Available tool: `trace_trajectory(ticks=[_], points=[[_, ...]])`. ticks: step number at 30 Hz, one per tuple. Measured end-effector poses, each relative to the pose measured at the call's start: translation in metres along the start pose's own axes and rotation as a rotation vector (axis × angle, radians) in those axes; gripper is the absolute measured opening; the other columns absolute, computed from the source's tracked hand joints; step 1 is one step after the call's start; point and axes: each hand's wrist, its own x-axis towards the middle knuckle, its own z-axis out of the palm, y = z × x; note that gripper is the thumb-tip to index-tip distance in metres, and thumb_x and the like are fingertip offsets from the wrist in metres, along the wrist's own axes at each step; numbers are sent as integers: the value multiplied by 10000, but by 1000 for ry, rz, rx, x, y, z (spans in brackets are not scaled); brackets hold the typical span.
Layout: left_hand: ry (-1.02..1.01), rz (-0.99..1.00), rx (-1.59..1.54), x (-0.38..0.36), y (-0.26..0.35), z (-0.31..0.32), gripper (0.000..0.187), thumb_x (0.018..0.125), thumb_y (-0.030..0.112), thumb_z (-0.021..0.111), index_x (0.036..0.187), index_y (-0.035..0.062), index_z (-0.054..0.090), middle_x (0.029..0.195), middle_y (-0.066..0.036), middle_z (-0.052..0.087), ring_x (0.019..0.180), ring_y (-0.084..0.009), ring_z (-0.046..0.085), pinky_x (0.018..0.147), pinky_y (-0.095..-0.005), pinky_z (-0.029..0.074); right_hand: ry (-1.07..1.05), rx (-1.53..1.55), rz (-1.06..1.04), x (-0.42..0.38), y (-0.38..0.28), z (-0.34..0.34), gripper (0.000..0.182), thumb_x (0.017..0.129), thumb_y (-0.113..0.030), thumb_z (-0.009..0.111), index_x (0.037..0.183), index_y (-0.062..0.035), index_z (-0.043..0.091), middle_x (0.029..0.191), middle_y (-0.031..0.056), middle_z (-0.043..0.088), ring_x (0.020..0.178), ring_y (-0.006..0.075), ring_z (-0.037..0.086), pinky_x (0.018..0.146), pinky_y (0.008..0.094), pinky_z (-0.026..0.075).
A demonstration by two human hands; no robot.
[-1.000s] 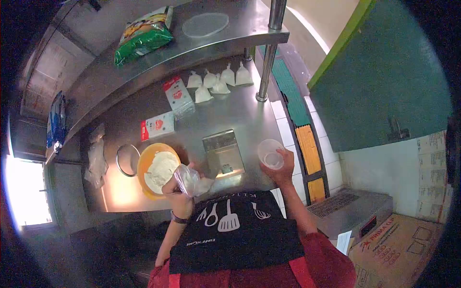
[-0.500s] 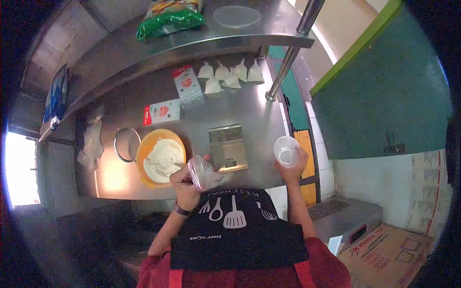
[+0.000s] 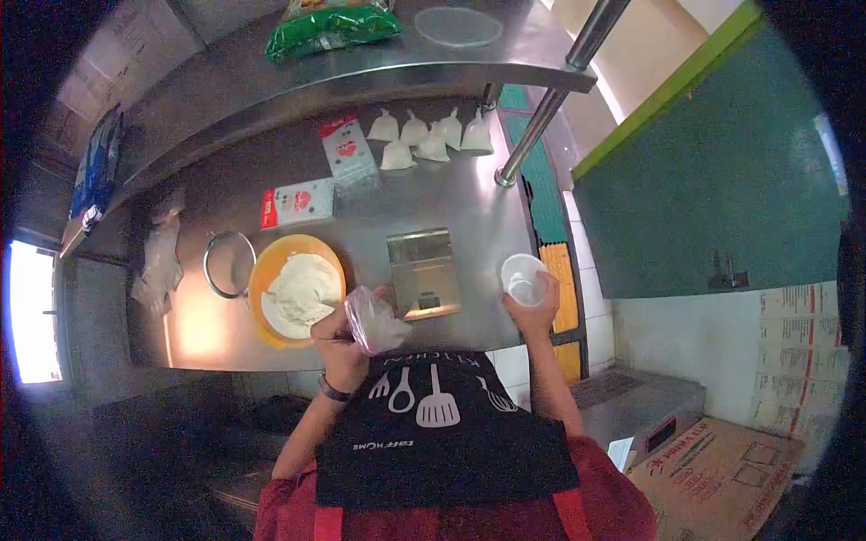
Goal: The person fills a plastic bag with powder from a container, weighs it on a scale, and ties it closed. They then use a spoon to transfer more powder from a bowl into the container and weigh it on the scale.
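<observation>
My left hand (image 3: 341, 350) is closed around a clear plastic bag (image 3: 379, 325), held just right of an orange bowl (image 3: 262, 263). White flour (image 3: 302, 287) lies in the bowl. Whether the bag contains anything cannot be made out. My right hand (image 3: 534, 314) grips a clear plastic cup (image 3: 521, 270) near the right edge of the steel table. Between the hands, a little farther off, sits a flat kitchen scale (image 3: 424, 275) with a small display on its near side.
A round sieve (image 3: 208, 267) lies left of the bowl, with a crumpled plastic bag (image 3: 161, 270) beyond it. Two packs, one a red-and-white pack (image 3: 302, 203), lie behind. Several tied bags of white powder (image 3: 431, 144) stand at the back. A shelf post (image 3: 532, 135) rises at the right.
My right hand has brought the cup slightly left, closer to the scale. The bag in my left hand looks a little more spread. The whole view has shifted slightly.
</observation>
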Motion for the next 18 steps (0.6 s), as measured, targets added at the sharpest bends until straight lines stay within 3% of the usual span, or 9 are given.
trace_trajectory(ticks=[3, 5, 10, 12, 14, 18], points=[[-29, 18, -79, 4, 3, -2, 508, 759, 342, 778, 1045, -55, 640, 983, -103, 695, 813, -143, 655, 746, -312, 560, 65, 10, 46, -6, 6, 3, 738, 486, -191, 884, 1113, -45, 523, 1034, 152, 555, 997, 353, 553, 884, 440, 460], [-22, 5, -98, 2, 5, -2, 384, 742, 42, 734, 1102, -65, 656, 942, -85, 706, 819, -126, 660, 761, -279, 540, 58, 19, 23, -13, 6, 0, 736, 488, -195, 883, 1111, -48, 520, 1047, 156, 551, 1013, 355, 543, 894, 445, 452], [-17, 25, -222, 3, 2, 1, 381, 737, 24, 735, 1098, -68, 656, 941, -91, 706, 814, -137, 666, 758, -295, 550, 28, -43, 4, -6, -1, -1, 727, 492, -209, 881, 1098, -53, 512, 1071, 160, 539, 1045, 358, 521, 911, 455, 436], [-30, 38, -309, 2, 1, 0, 378, 735, 17, 737, 1094, -69, 657, 941, -93, 706, 815, -139, 666, 756, -296, 551, 23, -82, -55, -6, -4, -3, 700, 496, -148, 852, 1097, -45, 508, 1043, 145, 563, 1014, 349, 563, 904, 430, 460], [-46, -37, -112, 2, 1, -2, 381, 733, 12, 742, 1094, -71, 654, 940, -102, 705, 827, -143, 666, 773, -306, 555, 23, -75, -57, -11, 0, -3, 707, 496, -146, 852, 1105, -46, 506, 1055, 146, 558, 1022, 351, 557, 905, 429, 459], [-54, 30, -63, 4, 1, -3, 398, 728, 22, 754, 1100, -75, 649, 933, -109, 704, 834, -146, 665, 790, -325, 560, 21, -93, -20, -11, -8, -4, 733, 499, -142, 849, 1135, -48, 495, 1087, 147, 542, 1040, 344, 545, 908, 425, 454]])
